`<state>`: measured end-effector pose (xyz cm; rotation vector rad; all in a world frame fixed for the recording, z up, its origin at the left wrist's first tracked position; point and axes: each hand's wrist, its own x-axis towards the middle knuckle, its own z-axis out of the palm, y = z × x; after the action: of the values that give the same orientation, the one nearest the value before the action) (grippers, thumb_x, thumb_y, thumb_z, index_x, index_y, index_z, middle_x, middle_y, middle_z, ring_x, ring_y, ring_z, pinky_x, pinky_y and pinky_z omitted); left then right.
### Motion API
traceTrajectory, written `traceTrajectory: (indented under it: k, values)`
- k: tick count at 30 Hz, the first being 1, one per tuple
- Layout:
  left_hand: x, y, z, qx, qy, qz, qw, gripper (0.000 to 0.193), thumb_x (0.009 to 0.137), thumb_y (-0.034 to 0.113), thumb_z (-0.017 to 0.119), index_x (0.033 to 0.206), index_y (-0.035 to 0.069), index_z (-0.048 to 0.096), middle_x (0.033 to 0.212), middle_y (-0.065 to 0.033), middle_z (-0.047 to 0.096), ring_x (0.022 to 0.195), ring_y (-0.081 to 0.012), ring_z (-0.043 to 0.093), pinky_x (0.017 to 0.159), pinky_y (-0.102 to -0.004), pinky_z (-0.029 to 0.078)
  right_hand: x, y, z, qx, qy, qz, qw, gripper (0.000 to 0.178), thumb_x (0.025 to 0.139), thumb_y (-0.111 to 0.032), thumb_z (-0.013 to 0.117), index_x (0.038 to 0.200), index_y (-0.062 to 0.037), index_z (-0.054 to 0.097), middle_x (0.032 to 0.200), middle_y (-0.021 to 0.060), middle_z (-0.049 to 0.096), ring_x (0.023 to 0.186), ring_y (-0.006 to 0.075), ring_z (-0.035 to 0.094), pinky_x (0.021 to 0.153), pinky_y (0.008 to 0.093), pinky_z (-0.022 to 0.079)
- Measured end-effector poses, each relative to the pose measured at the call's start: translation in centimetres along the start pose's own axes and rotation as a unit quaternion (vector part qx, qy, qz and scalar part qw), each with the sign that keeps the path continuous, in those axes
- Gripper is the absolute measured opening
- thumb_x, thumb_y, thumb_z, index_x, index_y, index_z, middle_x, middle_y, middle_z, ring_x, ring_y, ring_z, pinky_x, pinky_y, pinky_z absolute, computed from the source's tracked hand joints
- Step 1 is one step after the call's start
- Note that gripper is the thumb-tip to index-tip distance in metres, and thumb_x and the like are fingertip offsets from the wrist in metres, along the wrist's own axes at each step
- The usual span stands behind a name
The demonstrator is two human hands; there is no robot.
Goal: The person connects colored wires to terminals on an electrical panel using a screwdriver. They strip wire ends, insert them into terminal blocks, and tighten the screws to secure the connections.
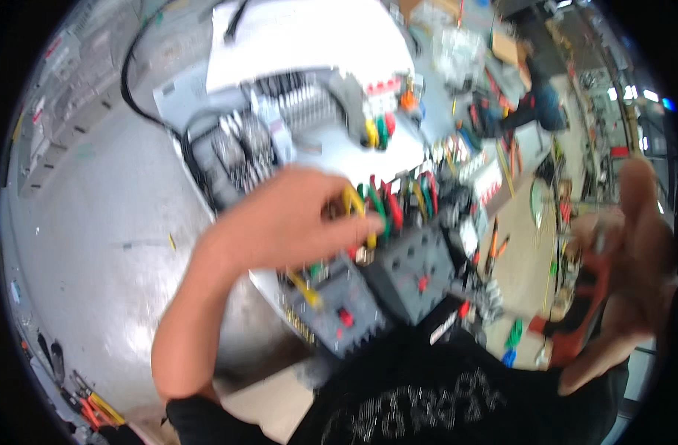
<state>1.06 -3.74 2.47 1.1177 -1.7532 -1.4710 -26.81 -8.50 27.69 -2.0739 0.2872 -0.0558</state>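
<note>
My left hand [294, 219] reaches across the panel from the left, with thumb and fingers closed on a thick yellow wire [351, 199]. Beside it stand green and red wires [391, 206], bent over the top of a dark grey circuit breaker [417, 267]. A second dark grey breaker [339, 304] sits nearer to me, with a red switch on its face. Off to the right, my right hand [635, 259] is raised and holds a tool with a red-and-black handle [583, 311]. Motion blur hides the tool's exact kind.
White paper sheets [302, 37] lie over the far end of the panel [172, 100]. Relays and terminals [242, 144] are mounted there, with a black cable [127, 81] looping left. Orange-handled pliers [494, 248] lie right of the breakers. More hand tools [94, 404] are at lower left.
</note>
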Motion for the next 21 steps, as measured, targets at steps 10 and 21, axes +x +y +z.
traceTrajectory:
  k: [10,21]
  values:
    - [0.2,0.3,-0.4,0.06,0.024,-0.006,0.998,0.039,0.097,0.034,0.081,0.086,-0.002,0.07,0.064,-0.0077,0.065,0.056,-0.0121,0.054,0.053,-0.0322,0.042,2.8,-1.4,-2.3,-0.31,-0.104,-0.012,0.945,0.072,0.061,-0.048,0.102,0.12,-0.0137,0.078,0.094,0.0022,0.056,0.072,0.0159,0.055,0.061,0.0335,0.04]
    - [0.0,0.0,0.1,0.073,0.045,-0.026,0.996,0.042,0.094,0.034,0.082,0.081,-0.002,0.065,0.061,-0.0092,0.06,0.053,-0.0151,0.051,0.052,-0.0334,0.041,3.0,-1.4,-2.3,-0.361,-0.212,-0.04,0.907,0.051,0.074,-0.043,0.095,0.121,-0.0543,0.078,0.104,-0.0085,0.061,0.082,0.0087,0.056,0.072,0.0302,0.047]
